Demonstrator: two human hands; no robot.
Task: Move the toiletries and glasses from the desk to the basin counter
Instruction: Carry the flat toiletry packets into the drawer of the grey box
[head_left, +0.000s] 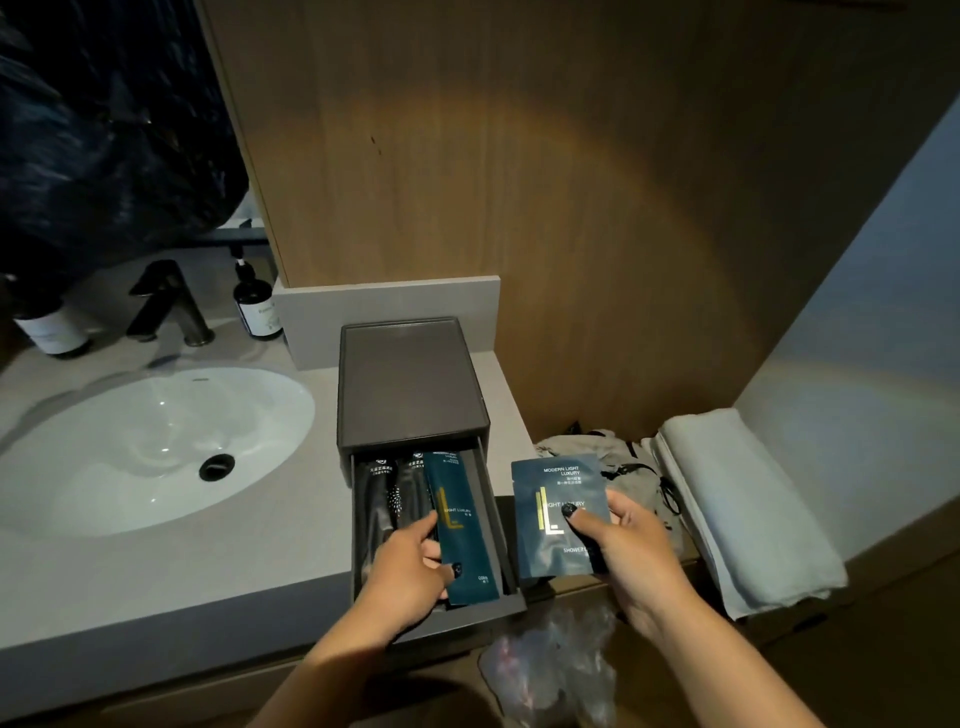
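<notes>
A dark grey drawer box (410, 384) stands on the grey basin counter (156, 571), its drawer (498, 605) pulled open toward me. Inside lie black toiletry sachets (382, 499) and a long dark-teal comb packet (460, 519). My left hand (410, 566) grips the lower end of that teal packet inside the drawer. My right hand (631, 551) holds a wider teal shower cap packet (553, 512) upright, just right of the drawer. Black-framed glasses (670, 496) lie on a lower wooden shelf to the right, partly hidden.
A white sink (140, 447) with a black faucet (169, 304) fills the left. Two dark pump bottles (254, 306) stand behind it. A folded white towel (748, 509) and grey fabric bag (608, 457) lie on the right shelf. A crumpled plastic bag (556, 670) hangs below.
</notes>
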